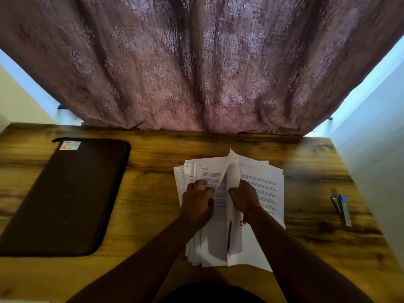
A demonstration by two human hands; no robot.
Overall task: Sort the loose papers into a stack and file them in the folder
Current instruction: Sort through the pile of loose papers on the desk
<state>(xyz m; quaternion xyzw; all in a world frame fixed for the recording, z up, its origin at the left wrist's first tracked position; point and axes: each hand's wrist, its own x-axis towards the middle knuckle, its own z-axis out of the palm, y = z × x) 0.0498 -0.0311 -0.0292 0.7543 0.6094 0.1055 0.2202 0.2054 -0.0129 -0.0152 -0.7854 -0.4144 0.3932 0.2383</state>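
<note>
A spread of loose printed papers (262, 184) lies on the wooden table (153, 193), right of centre. My left hand (197, 204) rests on the left part of the pile, with its fingers pinching the lower edge of a lifted sheet. My right hand (243, 196) grips a raised sheet (232, 171) that stands up between the two halves of the pile. A dark pen (229, 237) lies among the sheets near my right wrist. The dark brown zipped folder (65, 193) lies shut at the left of the table, well apart from both hands.
A stapler (342, 207) lies near the table's right edge. A purple patterned curtain (196, 62) hangs behind the table's far edge. A wall stands close on the right.
</note>
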